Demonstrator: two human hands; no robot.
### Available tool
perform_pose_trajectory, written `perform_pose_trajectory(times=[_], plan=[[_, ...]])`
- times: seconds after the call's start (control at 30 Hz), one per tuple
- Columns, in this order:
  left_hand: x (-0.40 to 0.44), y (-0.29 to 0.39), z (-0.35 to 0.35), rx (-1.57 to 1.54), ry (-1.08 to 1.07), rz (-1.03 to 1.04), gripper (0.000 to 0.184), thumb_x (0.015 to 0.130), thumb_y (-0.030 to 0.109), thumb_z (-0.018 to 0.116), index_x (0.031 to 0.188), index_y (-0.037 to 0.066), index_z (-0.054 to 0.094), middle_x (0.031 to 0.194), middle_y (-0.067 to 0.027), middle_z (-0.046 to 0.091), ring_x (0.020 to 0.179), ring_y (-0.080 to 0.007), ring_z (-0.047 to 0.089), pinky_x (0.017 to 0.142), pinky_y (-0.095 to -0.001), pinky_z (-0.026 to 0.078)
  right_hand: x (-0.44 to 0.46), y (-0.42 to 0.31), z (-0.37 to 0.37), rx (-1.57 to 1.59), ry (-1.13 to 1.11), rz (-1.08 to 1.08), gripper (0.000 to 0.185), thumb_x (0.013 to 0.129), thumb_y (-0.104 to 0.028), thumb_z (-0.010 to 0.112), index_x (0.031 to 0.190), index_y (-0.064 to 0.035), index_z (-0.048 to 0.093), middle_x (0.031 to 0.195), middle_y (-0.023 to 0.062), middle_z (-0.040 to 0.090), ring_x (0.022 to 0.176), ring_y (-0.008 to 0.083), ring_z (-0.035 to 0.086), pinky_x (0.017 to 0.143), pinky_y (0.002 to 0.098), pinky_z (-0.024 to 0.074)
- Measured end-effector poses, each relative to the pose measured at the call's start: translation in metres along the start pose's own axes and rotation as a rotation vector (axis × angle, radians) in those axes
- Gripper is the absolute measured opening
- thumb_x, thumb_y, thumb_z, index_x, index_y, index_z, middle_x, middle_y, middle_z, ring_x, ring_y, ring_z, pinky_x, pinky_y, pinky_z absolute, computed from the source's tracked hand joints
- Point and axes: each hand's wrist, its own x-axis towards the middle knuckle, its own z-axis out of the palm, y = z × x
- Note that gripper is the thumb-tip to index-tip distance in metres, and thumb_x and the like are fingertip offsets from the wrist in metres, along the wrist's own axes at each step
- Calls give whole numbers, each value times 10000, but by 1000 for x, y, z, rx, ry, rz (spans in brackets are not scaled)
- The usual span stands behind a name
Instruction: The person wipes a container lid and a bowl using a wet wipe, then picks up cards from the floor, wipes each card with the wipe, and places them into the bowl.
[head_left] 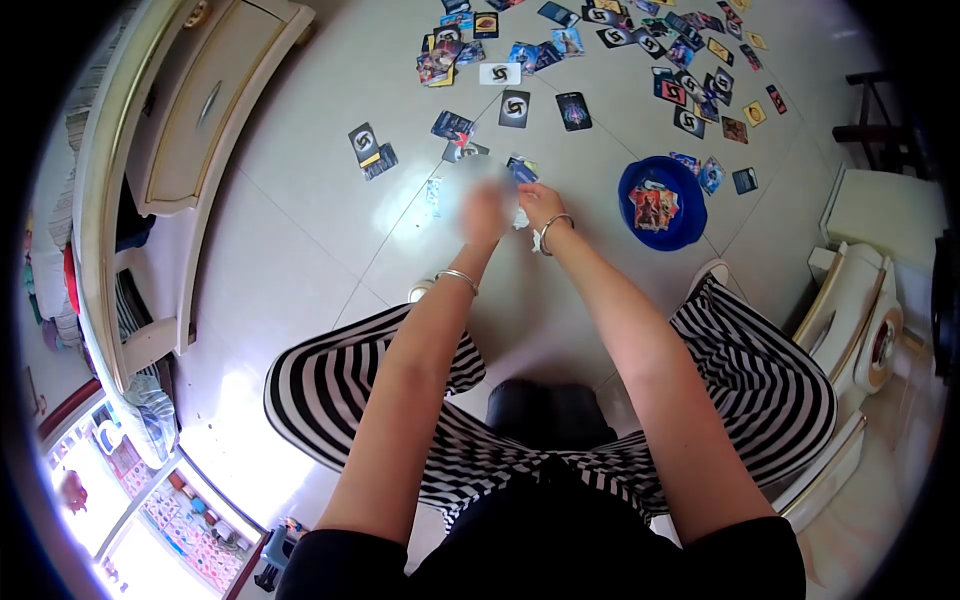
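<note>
My left hand [484, 212] reaches down over the tiled floor, its fingers smeared by a blur, so whether it holds anything does not show. Close beside it, my right hand [541, 206] has its fingers bent inward and closed; what is in them is hidden. A white crumpled scrap [520, 218] shows between the two hands. Just beyond the fingertips is a blue picture card [522, 170]; I cannot tell if it is touched. Left of my left hand lies a pale blue card [434, 197]. Two more cards, one dark [453, 126] and one grey [464, 151], overlap ahead.
A blue plastic basin [627, 205] holding several red cards [655, 208] stands to the right. Many cards [690, 85] are strewn across the far floor. A cream cabinet [200, 110] borders the left; a dark stool [868, 120] and cream furniture [850, 300] border the right.
</note>
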Motion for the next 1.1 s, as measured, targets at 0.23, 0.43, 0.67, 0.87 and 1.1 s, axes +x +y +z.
perform_pose_trajectory(times=[0.23, 0.43, 0.67, 0.87, 1.1], plan=[[28, -22, 31, 163, -15, 99, 339, 735, 135, 652, 1060, 81, 571, 1051, -146, 555, 987, -335, 542, 848, -414, 438, 27, 18, 9, 149, -58, 221, 484, 783, -223, 607, 1232, -61, 530, 968, 99, 646, 714, 171, 592, 547, 308, 475], [35, -33, 54, 105, -26, 4, 303, 756, 150, 641, 1027, 65, 535, 1040, -147, 543, 983, -344, 542, 833, -421, 442, 35, 28, 6, 138, -66, 246, 523, 779, -217, 603, 1270, -74, 491, 912, 100, 635, 589, 166, 553, 499, 297, 451], [30, -48, 64, 11, 25, -53, 253, 764, 194, 643, 962, 68, 550, 958, -150, 590, 917, -368, 579, 777, -431, 458, 21, 13, 12, 228, -85, 274, 545, 798, -227, 607, 1303, -90, 455, 883, 97, 627, 561, 149, 538, 465, 297, 432], [25, -65, 75, -284, -62, -17, 130, 769, 173, 613, 732, 70, 543, 697, -79, 575, 699, -267, 584, 620, -396, 472, 5, 17, 4, 324, -59, 202, 292, 879, -232, 522, 1122, -77, 567, 690, 35, 552, 454, 126, 460, 372, 274, 366], [-24, 48, -28, -1224, -303, -312, 108, 709, 95, 479, 791, 67, 542, 736, -65, 564, 668, -204, 547, 656, -365, 509, -73, -57, -68, 619, -93, 54, 199, 815, -227, 597, 840, -32, 567, 689, 31, 566, 536, 121, 524, 415, 279, 390]])
